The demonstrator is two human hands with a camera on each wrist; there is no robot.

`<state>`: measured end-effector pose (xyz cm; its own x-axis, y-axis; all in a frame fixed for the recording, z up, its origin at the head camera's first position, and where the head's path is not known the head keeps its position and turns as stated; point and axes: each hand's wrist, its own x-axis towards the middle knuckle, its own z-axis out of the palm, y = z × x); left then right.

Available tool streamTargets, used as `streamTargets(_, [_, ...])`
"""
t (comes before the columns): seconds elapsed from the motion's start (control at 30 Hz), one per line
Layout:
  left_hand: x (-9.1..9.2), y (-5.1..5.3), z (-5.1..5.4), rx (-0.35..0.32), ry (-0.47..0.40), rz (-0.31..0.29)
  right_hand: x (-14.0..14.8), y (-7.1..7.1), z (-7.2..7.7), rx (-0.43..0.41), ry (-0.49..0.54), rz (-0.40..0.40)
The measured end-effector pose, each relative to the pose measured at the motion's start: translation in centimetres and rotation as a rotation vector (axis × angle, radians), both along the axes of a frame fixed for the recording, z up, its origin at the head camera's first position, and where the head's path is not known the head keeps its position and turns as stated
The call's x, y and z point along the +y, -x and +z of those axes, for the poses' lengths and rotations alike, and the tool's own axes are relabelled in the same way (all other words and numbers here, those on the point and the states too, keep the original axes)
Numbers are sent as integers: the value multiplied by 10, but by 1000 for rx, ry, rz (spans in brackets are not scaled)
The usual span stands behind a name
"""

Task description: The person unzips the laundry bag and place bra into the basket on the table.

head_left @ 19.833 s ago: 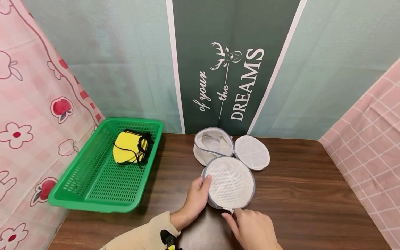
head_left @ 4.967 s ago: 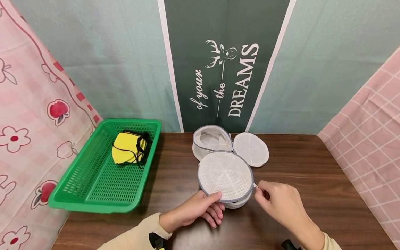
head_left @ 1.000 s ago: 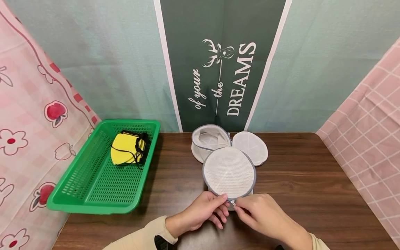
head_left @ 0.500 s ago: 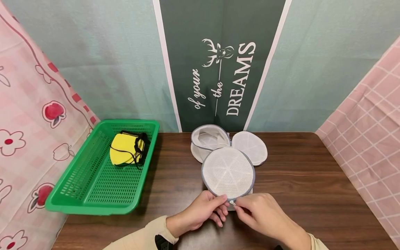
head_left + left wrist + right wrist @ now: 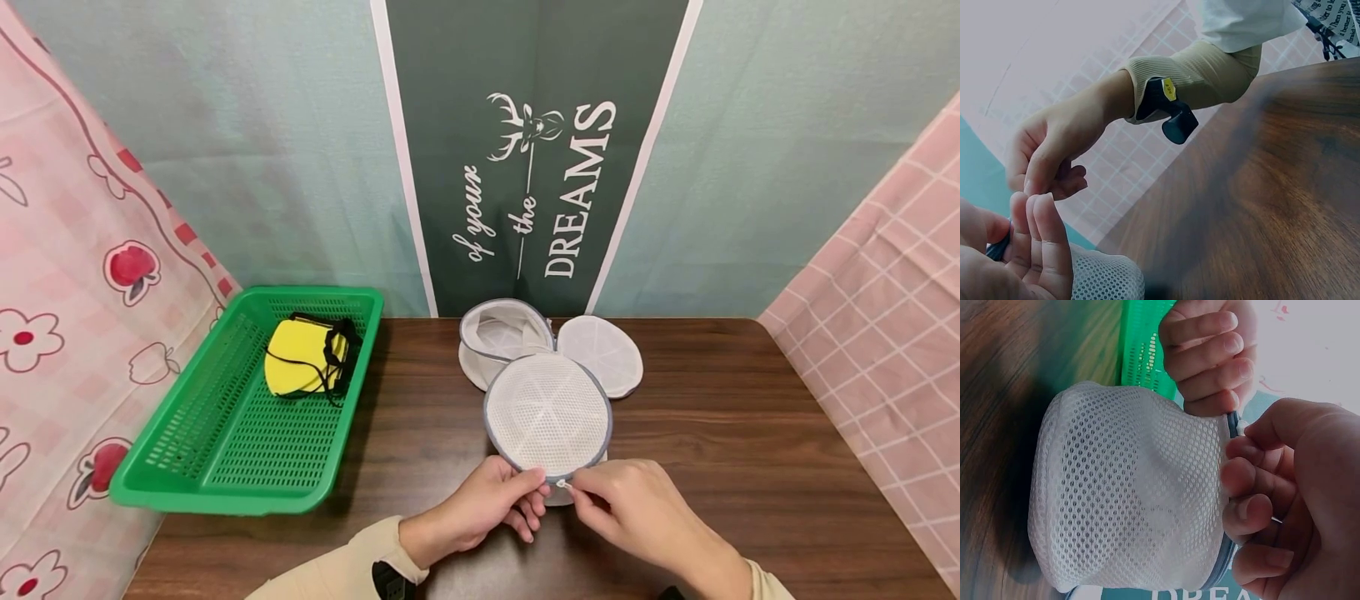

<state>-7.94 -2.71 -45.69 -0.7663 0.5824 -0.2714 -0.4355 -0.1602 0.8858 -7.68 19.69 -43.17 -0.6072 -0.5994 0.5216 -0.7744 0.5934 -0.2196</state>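
Observation:
A round white mesh laundry bag [image 5: 547, 412] with a grey zip rim stands on the table, its lid lying over the top. My left hand [image 5: 487, 504] pinches the near rim between thumb and fingers. Just to its right, my right hand [image 5: 633, 508] pinches the small white zipper pull [image 5: 562, 483]. The right wrist view shows the bag's mesh side wall [image 5: 1129, 487] upright; its contents cannot be made out. Behind it sits a second mesh bag [image 5: 498, 337], unzipped, its round lid [image 5: 600, 356] folded out to the right.
To the left, a green plastic basket [image 5: 262, 450] holds a yellow item [image 5: 300, 358] with black straps. The brown wooden table [image 5: 735, 433] extends to the right. A printed curtain [image 5: 555, 167] hangs behind the table, with pink cloths on both sides.
Since five seconds ago, the bag has turned and the zipper pull with my right hand has come from the right side to the near rim. In the last half second the pull moved slightly right.

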Motion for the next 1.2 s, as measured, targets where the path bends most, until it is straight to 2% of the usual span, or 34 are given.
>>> streamTargets(0.6, [-3, 1, 5, 3, 39, 19, 19, 4, 6, 6, -9, -82])
streamTargets(0.77, [-3, 2, 7, 8, 44, 11, 22, 7, 6, 9, 3, -83])
streamTargets(0.93, [-3, 2, 7, 3, 49, 19, 25, 9, 5, -7, 16, -64])
streamTargets(1.2, [-5, 2, 4, 1, 63, 35, 31, 14, 5, -21, 5, -104])
